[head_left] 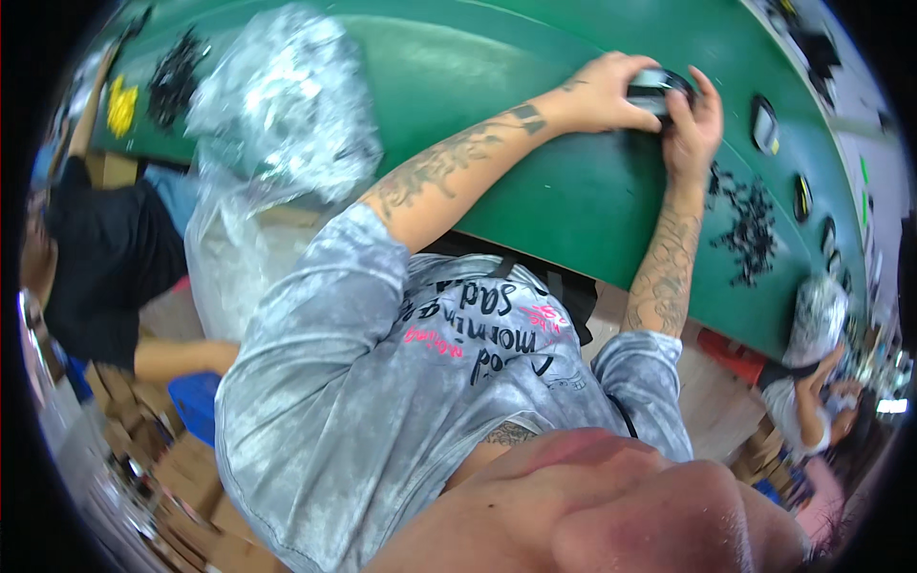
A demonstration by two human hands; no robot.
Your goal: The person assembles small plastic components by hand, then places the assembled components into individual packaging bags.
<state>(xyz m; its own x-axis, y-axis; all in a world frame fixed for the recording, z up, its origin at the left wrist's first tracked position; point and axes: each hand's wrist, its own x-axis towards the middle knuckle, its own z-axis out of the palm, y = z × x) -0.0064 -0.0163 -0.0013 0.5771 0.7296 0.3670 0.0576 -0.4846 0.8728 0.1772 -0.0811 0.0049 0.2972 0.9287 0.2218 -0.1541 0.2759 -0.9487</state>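
The left hand's grip [611, 94] is holding a glossy black rounded object [651, 84] at its left side, while the right hand's grip [695, 129] is holding its right side, thumb overlapping it. The object is sitting between both hands, over the green table [535, 196].

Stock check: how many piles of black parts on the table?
2: one pile left of the big clear bag, another pile beside the right forearm; more may be hidden.

We've got bright light: sheen on the green tabletop [449, 72], glints on the plastic bag [287, 105]. Slight blur on the black object [657, 86]. We see fisheye bending, black corners.
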